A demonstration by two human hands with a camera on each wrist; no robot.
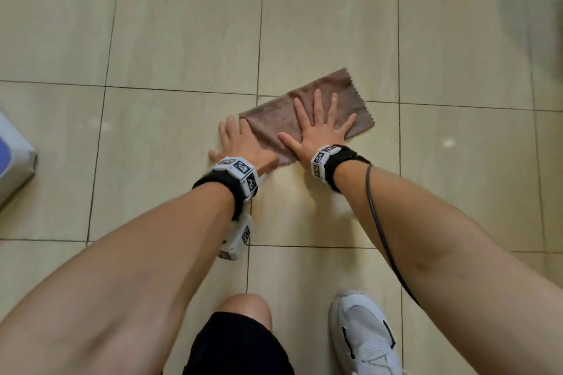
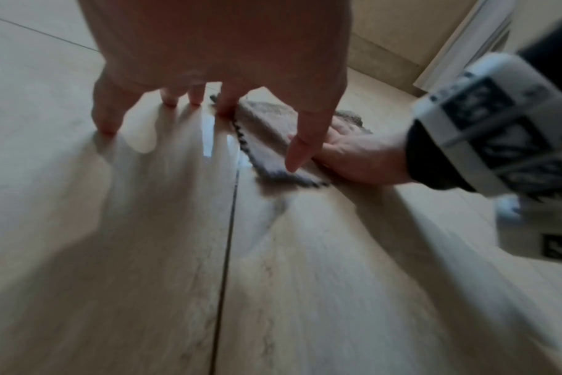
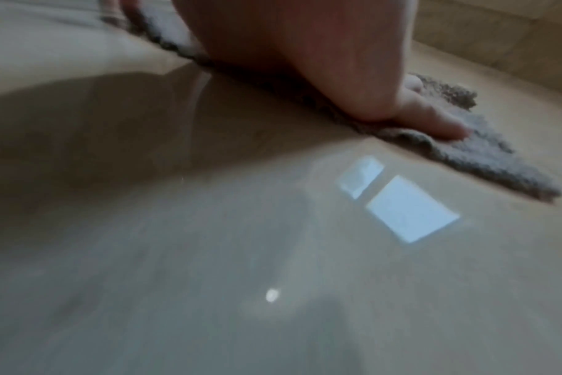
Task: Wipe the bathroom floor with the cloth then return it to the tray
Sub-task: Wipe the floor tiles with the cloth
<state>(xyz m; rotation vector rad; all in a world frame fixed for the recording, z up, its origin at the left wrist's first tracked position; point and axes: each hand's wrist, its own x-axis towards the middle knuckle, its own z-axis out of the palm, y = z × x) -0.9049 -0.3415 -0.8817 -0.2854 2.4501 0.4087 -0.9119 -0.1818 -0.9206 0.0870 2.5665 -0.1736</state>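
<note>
A brown cloth [image 1: 274, 120] lies folded flat on the beige tiled floor [image 1: 182, 39] in the head view. My right hand [image 1: 320, 128] presses on its middle with the palm down and the fingers spread. My left hand [image 1: 240, 143] rests with straight fingers on the tile at the cloth's left edge. From the left wrist, the left hand [image 2: 209, 76] has fingertips on the floor and its thumb touching the cloth [image 2: 266, 142], with the right hand [image 2: 363, 159] beside it. The right wrist view shows the right hand [image 3: 305, 63] flat on the cloth [image 3: 485, 157].
A grey box-like object with a blue top [image 1: 15, 161] sits at the left edge; I cannot tell whether it is the tray. My knee [image 1: 243, 307] and white shoe [image 1: 365, 335] are below. A wall base [image 2: 385, 50] runs beyond the cloth. A pale round shape [image 1: 536, 9] blurs the far right.
</note>
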